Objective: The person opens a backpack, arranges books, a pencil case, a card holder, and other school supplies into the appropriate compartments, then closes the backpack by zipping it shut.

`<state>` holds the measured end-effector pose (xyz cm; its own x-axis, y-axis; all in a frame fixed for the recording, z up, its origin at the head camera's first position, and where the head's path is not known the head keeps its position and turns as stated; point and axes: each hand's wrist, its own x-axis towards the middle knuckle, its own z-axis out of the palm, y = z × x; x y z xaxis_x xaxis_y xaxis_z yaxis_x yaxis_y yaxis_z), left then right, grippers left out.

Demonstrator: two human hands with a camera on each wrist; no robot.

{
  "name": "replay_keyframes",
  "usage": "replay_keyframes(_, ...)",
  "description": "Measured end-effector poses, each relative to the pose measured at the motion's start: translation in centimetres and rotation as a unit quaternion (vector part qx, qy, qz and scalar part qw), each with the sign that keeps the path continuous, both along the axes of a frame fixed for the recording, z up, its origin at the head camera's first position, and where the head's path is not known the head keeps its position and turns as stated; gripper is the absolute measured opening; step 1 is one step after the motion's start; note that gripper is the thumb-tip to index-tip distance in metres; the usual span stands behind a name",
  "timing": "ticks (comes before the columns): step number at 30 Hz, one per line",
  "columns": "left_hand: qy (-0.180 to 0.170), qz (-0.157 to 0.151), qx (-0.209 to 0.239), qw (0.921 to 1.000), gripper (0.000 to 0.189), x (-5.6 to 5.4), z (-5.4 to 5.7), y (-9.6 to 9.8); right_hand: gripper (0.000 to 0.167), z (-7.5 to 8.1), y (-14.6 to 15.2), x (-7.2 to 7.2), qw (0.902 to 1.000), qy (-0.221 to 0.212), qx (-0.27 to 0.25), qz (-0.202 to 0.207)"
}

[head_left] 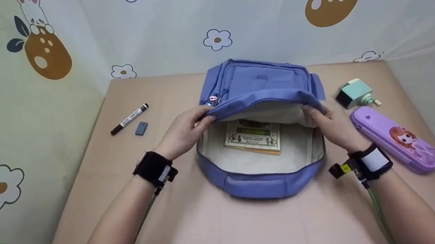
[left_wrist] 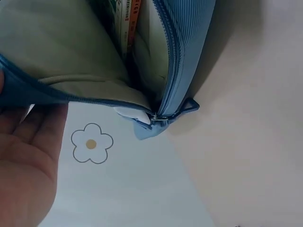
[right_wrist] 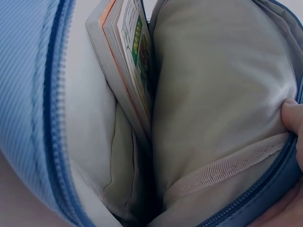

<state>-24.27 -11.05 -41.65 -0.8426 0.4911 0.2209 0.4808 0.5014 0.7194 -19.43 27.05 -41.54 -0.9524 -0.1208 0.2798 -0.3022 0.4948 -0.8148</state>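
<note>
On the tabletop (head_left: 190, 232), I am viewing the blue backpack (head_left: 260, 77) lying with its mouth gaping, books (head_left: 251, 138) resting inside. The left grip (head_left: 184, 132) is pinching one side of the raised rim (head_left: 260, 96) between thumb and fingers; the right grip (head_left: 333, 125) is holding the other side likewise. To the right, a purple case (head_left: 390, 138) is lying near a mint-green gadget (head_left: 354, 92); to the left, a marker (head_left: 130, 119) is lying beside a grey-blue block (head_left: 141, 128).
</note>
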Motion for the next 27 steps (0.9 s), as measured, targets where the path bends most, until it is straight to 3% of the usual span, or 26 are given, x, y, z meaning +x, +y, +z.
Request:
replay_keyframes(6,0.079,0.005,-0.044,0.9959,0.023,0.6,0.0,0.1,0.016,-1.8,1.7,-0.2,0.9985,-0.035,-0.037,0.018)
replay_keyframes(15,0.163,-0.018,-0.121,0.979,0.025,2.9,-0.6,-0.4,0.032,-2.6,1.6,0.7,0.9946,-0.044,-0.082,0.046)
replay_keyframes(19,0.227,-0.035,-0.158,0.9602,0.026,3.9,-1.4,-0.6,0.037,-3.7,1.7,0.1,0.9951,-0.04,-0.072,0.054)
replay_keyframes(24,0.319,-0.07,-0.181,0.9277,0.028,4.6,-2.9,-0.8,0.038,-4.4,1.8,0.2,0.9951,-0.046,-0.053,0.07)
replay_keyframes(27,0.341,-0.093,-0.195,0.9151,0.03,5.0,-3.8,-1.0,0.037,-4.8,2.1,0.7,0.9954,-0.057,-0.027,0.072)
